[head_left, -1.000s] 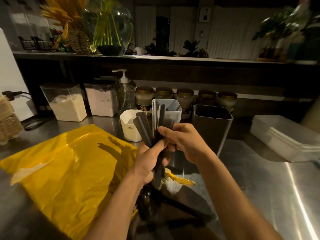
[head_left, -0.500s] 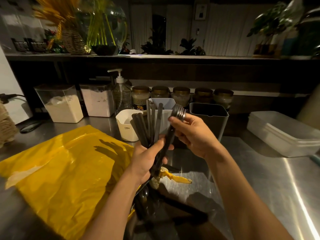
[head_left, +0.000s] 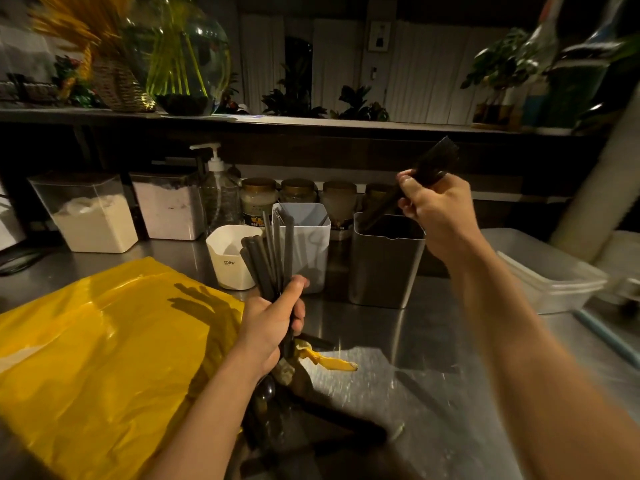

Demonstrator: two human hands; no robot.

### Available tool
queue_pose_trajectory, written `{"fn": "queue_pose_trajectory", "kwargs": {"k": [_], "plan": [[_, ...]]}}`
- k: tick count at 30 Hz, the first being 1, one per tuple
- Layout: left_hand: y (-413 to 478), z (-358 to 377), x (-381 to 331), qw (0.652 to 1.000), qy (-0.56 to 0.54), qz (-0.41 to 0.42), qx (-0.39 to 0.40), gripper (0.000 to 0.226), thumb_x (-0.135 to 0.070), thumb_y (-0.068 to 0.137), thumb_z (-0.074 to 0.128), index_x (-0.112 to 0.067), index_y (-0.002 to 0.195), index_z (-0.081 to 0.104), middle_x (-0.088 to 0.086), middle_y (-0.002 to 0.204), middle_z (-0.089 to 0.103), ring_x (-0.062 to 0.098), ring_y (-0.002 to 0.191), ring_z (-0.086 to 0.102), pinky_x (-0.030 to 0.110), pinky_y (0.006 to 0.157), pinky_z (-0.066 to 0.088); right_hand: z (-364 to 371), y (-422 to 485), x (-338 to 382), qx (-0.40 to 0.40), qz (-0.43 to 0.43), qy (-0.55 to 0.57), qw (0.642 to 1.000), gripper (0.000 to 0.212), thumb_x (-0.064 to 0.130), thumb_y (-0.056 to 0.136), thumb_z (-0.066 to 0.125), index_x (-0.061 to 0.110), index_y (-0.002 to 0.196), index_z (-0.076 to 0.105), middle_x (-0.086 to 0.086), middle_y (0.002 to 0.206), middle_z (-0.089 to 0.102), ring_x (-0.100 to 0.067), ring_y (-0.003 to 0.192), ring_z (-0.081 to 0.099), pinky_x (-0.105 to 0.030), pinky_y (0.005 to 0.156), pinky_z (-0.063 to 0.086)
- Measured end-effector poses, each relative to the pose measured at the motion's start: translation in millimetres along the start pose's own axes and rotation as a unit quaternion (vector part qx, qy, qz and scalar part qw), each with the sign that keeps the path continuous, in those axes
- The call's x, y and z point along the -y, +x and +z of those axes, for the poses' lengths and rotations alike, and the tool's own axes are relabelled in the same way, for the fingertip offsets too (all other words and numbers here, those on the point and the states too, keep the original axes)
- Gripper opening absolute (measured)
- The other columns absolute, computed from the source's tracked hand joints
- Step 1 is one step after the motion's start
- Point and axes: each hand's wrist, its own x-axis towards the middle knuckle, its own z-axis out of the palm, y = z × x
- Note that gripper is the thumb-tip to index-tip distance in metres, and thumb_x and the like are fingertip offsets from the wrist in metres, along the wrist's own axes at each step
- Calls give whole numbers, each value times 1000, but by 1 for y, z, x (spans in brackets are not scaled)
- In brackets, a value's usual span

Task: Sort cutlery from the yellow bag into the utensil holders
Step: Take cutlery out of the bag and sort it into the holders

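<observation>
My left hand [head_left: 273,323] grips a bundle of dark cutlery [head_left: 268,261], handles fanned upward, over the steel counter. My right hand [head_left: 436,213] holds one dark fork [head_left: 420,176] by its neck, tines up, its handle slanting down into the mouth of the dark grey holder [head_left: 384,268]. A light grey holder [head_left: 304,244] and a small white holder [head_left: 230,258] stand to the left of it. The yellow bag [head_left: 104,348] lies flat at the left. More dark cutlery lies below my left hand, hard to make out.
Two clear canisters of powder [head_left: 93,216], a soap pump bottle [head_left: 218,192] and a row of jars [head_left: 298,192] line the back of the counter. A white lidded tub [head_left: 550,275] sits at the right. A torn yellow scrap [head_left: 329,362] lies on the steel counter [head_left: 433,393].
My right hand pulled one fork out of the bundle and carried it right and up, over the dark grey holder. My left hand has kept the bundle in place.
</observation>
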Motion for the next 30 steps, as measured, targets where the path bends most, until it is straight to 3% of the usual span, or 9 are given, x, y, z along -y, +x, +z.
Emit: {"fn": "queue_pose_trajectory", "kwargs": {"k": [9,14,16,18,20,23,25,28,30], "plan": [[1,0,1,1000,14,-8,9,25,-28,99,60,-7,93,70,1,55,52,12,47,46,26,47,37,-20,25,-39,-26,-7,-193,981,17,19,97,67,4,106,70,-8,91,72,-18,83,71,-35,78,61],[0,-1,0,1000,15,-11,23,26,-29,100,58,-7,93,70,2,57,53,13,47,46,27,47,37,-18,29,-51,5,48,-308,950,23,25,91,74,6,103,68,-4,88,68,-14,79,67,-25,63,53],[-1,-1,-2,999,10,-10,34,28,-30,101,56,-6,95,70,3,57,51,13,46,44,27,47,36,-17,32,-53,54,93,-343,933,34,34,85,80,7,102,68,-7,91,68,-22,87,68,-36,74,58],[-2,-1,-3,999,-1,-11,52,31,-33,101,54,-6,98,69,4,57,50,13,44,42,27,46,35,-15,30,-51,76,111,-429,893,56,52,80,80,8,113,66,-11,112,67,-33,113,61,-50,97,51],[-3,-1,-4,997,-15,-15,72,32,-34,100,53,-6,98,69,5,57,49,13,43,40,27,45,33,-13,21,-44,20,86,-496,864,74,62,78,76,10,128,57,-17,136,50,-39,131,41,-51,104,42],[-6,-1,-6,994,-29,-29,104,26,-30,95,60,-6,97,69,4,57,47,11,41,37,24,44,30,-2,-10,-26,-67,-42,-395,915,66,55,86,72,10,132,58,-13,133,52,-29,125,48,-31,87,45],[-7,-3,-8,988,-28,-51,142,25,-29,86,69,-4,88,68,3,54,44,10,39,34,22,45,27,15,-35,-19,13,-71,-274,959,64,53,88,71,15,137,57,-3,127,57,-16,113,57,-19,80,47],[-11,-3,-13,973,9,-70,220,32,-21,83,76,3,73,58,3,48,39,12,35,32,24,45,24,43,-69,-18,186,-39,-190,963,95,61,75,74,29,154,32,9,132,40,-11,112,53,-29,89,55],[-16,1,-16,965,44,-87,245,24,-13,87,71,-1,71,57,3,49,42,11,35,34,25,42,24,57,-82,-22,230,4,-91,969,97,60,72,75,34,154,31,9,132,48,-13,113,59,-39,95,57]]}}
